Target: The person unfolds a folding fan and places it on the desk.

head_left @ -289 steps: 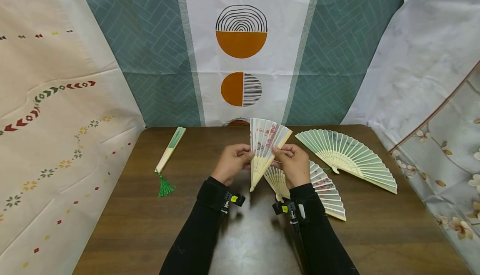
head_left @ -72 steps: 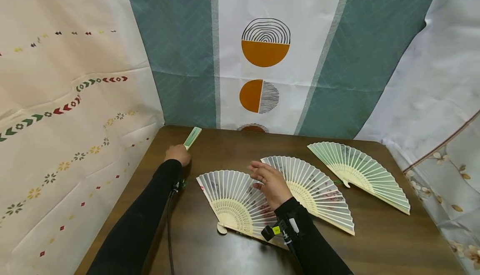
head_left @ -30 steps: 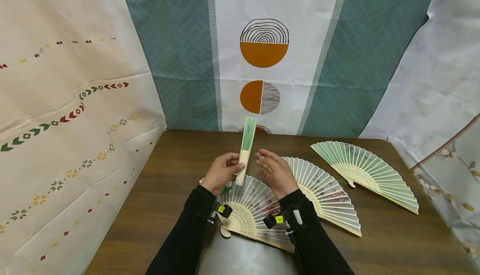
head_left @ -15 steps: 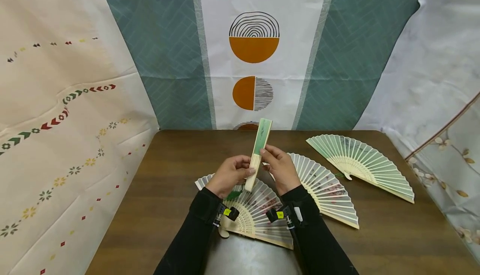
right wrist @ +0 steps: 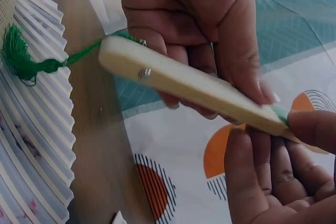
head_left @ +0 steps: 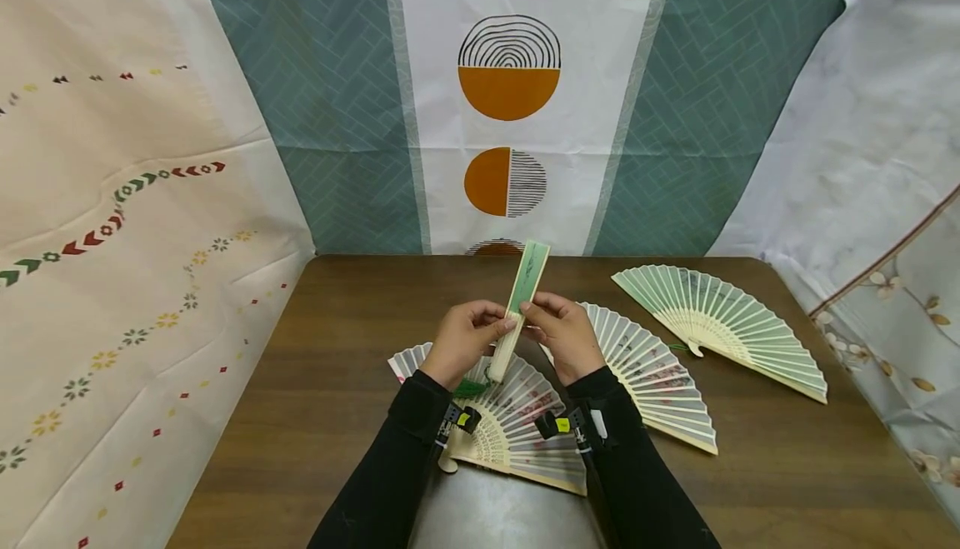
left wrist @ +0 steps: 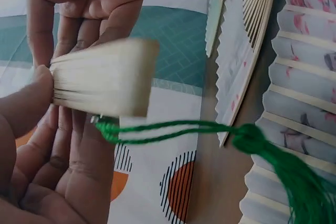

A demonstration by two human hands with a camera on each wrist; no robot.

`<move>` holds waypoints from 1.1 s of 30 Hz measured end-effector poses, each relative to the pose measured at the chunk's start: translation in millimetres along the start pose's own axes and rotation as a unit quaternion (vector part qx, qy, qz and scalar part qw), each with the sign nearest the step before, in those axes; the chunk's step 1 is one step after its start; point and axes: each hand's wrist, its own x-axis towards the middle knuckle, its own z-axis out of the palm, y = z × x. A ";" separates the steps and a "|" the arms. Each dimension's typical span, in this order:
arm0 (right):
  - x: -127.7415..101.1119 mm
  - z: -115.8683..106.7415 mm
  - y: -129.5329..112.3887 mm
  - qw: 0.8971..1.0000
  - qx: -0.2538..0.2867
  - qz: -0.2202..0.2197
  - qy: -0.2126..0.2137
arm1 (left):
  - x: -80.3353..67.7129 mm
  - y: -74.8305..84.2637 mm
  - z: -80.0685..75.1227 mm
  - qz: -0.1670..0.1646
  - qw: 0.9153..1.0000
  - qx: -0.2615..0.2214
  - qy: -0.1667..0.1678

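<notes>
A folded green hand fan (head_left: pixel 531 270) with pale ribs stands tilted between both hands, raised over the table. My left hand (head_left: pixel 459 342) pinches it on the left, thumb in front and fingers behind. From the right, my right hand (head_left: pixel 566 339) pinches it a little higher, thumb on the green part. A green tassel (left wrist: pixel 249 140) hangs by a cord from the fan's pivot end, where a metal pin (right wrist: pixel 145 73) shows. Below the hands lies a spread white fan with a floral print (head_left: pixel 517 441), partly hidden by the left hand and the held fan.
A second spread white floral fan (head_left: pixel 660 378) lies right of the hands, and a spread green fan (head_left: pixel 727 328) lies farther right. All rest on the brown wooden table (head_left: pixel 300 416). Patterned cloths (head_left: pixel 510 124) hang behind the table and at both sides.
The left hand took the folded green fan from the table's left and brought it to the middle. The right hand has closed onto it. Earlier, a white fan was spread and laid down.
</notes>
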 end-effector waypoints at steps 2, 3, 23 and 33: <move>0.0 -0.3 1.0 1.000 0.006 0.001 -0.004 | -0.8 -0.4 0.0 0.001 1.000 0.001 0.006; 0.2 -0.6 1.6 1.000 0.007 0.002 -0.006 | -1.1 -0.4 -0.2 0.000 1.000 -0.001 0.007; 3.5 -5.3 -0.4 0.997 0.062 0.019 0.033 | 0.4 -0.8 -6.7 -0.043 0.993 -0.110 0.011; 1.8 -5.6 -2.9 0.993 0.092 -0.008 0.073 | 1.8 -0.2 -9.0 -0.032 0.981 -0.182 0.065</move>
